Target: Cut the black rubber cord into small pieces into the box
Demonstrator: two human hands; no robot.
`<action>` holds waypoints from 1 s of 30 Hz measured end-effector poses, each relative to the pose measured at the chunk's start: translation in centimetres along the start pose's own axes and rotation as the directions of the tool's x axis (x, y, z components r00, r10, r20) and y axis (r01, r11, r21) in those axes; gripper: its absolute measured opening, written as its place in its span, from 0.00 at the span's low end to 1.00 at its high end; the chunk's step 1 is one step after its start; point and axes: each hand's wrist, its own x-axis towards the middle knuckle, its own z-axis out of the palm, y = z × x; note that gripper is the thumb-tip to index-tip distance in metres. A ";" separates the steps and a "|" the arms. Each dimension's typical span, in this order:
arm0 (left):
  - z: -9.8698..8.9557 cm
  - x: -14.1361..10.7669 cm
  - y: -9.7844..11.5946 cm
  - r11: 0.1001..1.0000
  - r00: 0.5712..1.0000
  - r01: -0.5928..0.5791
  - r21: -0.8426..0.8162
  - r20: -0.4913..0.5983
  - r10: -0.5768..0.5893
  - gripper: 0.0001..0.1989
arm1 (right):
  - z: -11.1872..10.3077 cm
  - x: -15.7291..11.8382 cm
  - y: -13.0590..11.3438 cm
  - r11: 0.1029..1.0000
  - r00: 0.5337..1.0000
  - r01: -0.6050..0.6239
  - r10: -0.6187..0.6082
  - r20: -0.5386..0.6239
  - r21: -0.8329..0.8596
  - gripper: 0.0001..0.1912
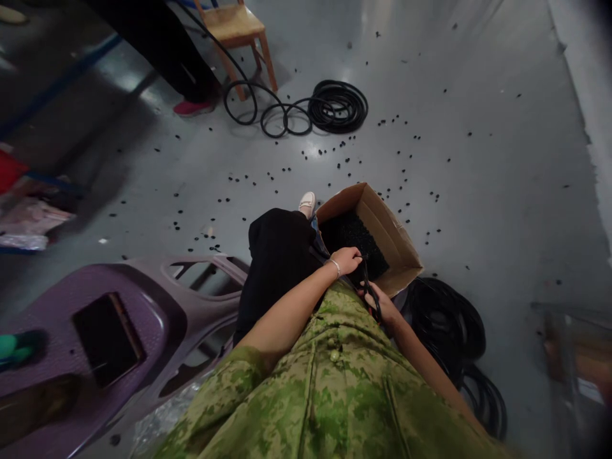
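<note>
My left hand (346, 260), with a bracelet at the wrist, is closed in a pinch over the near side of an open cardboard box (389, 233). Between its fingertips is the end of what looks like a thin black cord. Close by on the right, my right hand (378, 301) is wrapped round a dark tool that looks like scissors (367, 280), its tip pointing up toward the left fingertips. Many small black pieces (351, 233) fill the bottom of the box. The exact meeting point of cord and tool is too small to make out.
Coiled black hose (447, 319) lies right of the box; another coil (339, 107) lies ahead, near a wooden chair (236, 27) and a person's leg (176, 57). Small black bits dot the floor. Left, a purple plastic chair (157, 306) carries a dark phone-like slab (108, 338).
</note>
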 end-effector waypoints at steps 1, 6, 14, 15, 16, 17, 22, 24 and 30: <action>0.0 0.0 0.0 1.000 1.000 0.000 -0.001 0.000 0.000 0.14 | 0.0 -0.1 0.0 1.000 1.000 -0.001 0.001 -0.004 -0.005 0.36; 0.0 -0.2 0.1 1.000 1.000 -0.002 0.020 -0.001 0.002 0.13 | 0.4 -0.2 -0.2 1.000 0.999 -0.009 0.009 -0.050 -0.006 0.36; -0.2 -0.6 0.2 0.996 1.000 -0.007 0.090 0.006 0.007 0.15 | 1.5 -0.5 -1.0 0.999 0.994 -0.029 0.027 -0.109 -0.019 0.36; -0.1 -0.6 0.2 0.994 1.000 -0.011 0.105 0.012 0.010 0.15 | 1.6 -0.5 -1.1 1.000 0.994 -0.027 0.025 -0.110 -0.016 0.36; -0.1 -0.6 0.3 0.993 1.000 -0.016 0.119 0.016 0.015 0.15 | 1.7 -0.5 -1.1 1.000 0.993 -0.025 0.023 -0.112 -0.014 0.36; 0.0 -0.6 0.3 0.991 1.000 -0.022 0.132 0.022 0.019 0.16 | 1.8 -0.5 -1.2 1.000 0.993 -0.023 0.022 -0.115 -0.013 0.37; 0.3 -0.6 0.4 0.979 0.997 -0.056 0.195 0.061 0.045 0.16 | 2.2 -0.6 -1.7 1.000 0.988 -0.013 0.009 -0.155 -0.020 0.35; 0.5 -0.6 0.4 0.976 0.996 -0.064 0.209 0.068 0.050 0.16 | 2.2 -0.6 -1.9 1.000 0.984 -0.005 -0.001 -0.176 -0.031 0.34; 0.8 -0.4 0.3 0.973 0.995 -0.074 0.219 0.079 0.058 0.16 | 2.1 -0.5 -1.6 0.998 0.983 -0.004 -0.008 -0.181 -0.062 0.33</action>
